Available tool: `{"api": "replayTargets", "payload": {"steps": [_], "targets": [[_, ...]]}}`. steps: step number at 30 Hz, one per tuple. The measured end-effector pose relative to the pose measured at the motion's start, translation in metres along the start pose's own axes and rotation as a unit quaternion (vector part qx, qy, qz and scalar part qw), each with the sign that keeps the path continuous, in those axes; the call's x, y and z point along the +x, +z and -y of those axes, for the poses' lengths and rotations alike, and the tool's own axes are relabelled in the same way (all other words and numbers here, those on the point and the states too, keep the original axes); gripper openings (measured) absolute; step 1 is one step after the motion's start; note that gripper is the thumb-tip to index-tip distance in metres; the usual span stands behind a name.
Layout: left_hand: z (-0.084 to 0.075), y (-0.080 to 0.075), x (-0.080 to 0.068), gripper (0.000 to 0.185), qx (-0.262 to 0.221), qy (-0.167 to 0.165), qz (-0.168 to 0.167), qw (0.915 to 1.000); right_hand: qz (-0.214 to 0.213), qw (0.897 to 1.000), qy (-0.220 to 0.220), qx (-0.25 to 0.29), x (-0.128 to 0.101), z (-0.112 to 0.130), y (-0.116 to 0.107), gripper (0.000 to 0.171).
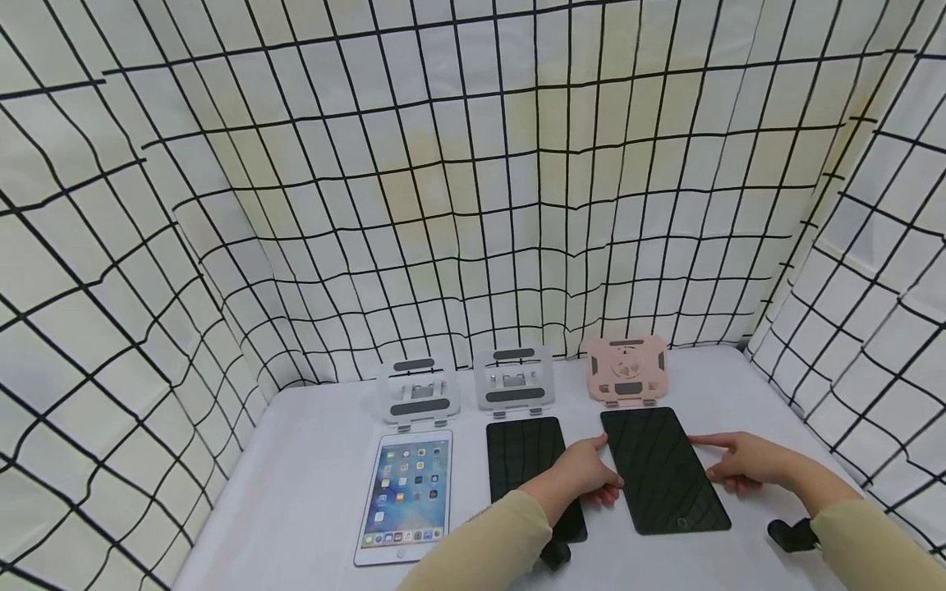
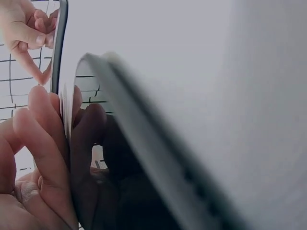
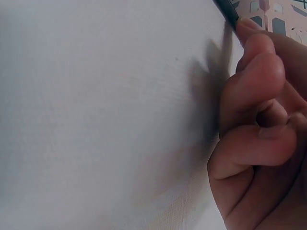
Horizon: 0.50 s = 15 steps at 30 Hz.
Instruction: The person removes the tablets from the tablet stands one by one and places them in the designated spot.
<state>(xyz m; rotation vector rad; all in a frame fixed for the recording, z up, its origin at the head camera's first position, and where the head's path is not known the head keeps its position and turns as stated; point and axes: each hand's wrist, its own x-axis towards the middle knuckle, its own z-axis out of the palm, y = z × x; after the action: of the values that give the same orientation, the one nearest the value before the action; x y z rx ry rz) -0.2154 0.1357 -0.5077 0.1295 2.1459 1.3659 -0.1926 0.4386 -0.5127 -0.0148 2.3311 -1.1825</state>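
Observation:
A black tablet lies screen up on the white table at the right, between my two hands. My left hand touches its left edge with thumb and index finger, and the wrist passes over a second black tablet in the middle. In the left wrist view, the loosely bent fingers are mirrored in a dark, glossy screen. My right hand touches the right edge, index finger stretched out and the other fingers bent. A corner of the tablet shows at that fingertip in the right wrist view.
A white tablet with a lit home screen lies at the left. Behind the tablets are two pale grey foldable stands and a pink stand. White curtains with black grid lines enclose the table.

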Motion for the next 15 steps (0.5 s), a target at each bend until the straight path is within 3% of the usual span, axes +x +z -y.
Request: {"api": "replayTargets", "payload": {"steps": [8,15], "targets": [[0.001,0.0,0.005,0.071,-0.057,0.016,-0.032,0.9978,-0.006,1.0,-0.02,-0.013,0.0,0.003,0.001,0.068],[0.003,-0.011,-0.002,0.052,-0.087,0.055,-0.051,0.9934,-0.071,0.996,-0.018,-0.048,-0.005,0.006,0.007,0.056]]}}
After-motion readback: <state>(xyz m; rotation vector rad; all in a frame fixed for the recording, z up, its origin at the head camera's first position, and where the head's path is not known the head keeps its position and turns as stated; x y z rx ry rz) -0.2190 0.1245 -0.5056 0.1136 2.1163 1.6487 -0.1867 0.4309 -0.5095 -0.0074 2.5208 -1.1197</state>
